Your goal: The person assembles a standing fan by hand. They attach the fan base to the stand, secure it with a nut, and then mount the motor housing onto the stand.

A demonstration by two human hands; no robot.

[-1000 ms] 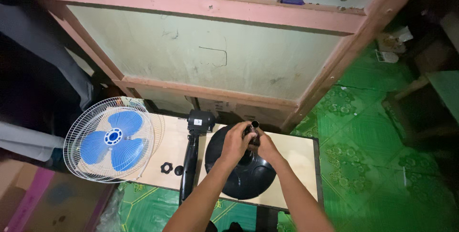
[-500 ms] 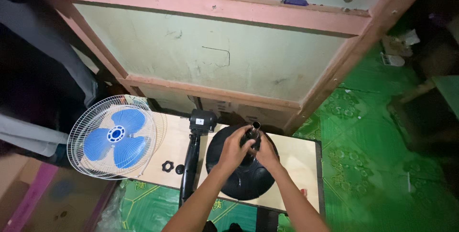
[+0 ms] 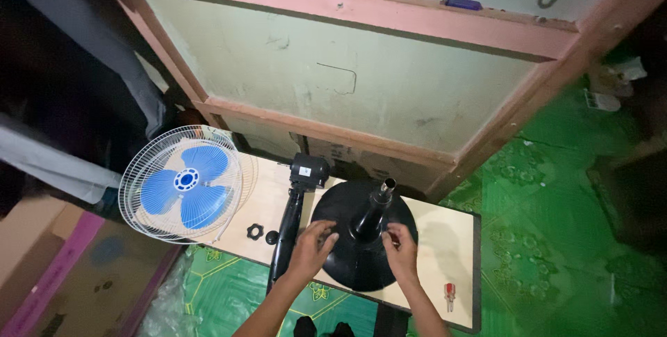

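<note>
Both hands rest on the round black fan base (image 3: 361, 253) on the desk (image 3: 445, 229), left hand (image 3: 310, 248) and right hand (image 3: 401, 248) with fingers spread flat either side of its upright pole (image 3: 374, 210); even pressure should keep it steady.

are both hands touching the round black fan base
Touching. The head view shows the left hand and the right hand resting with their fingers on the round black fan base, one on each side of its upright post.
</note>
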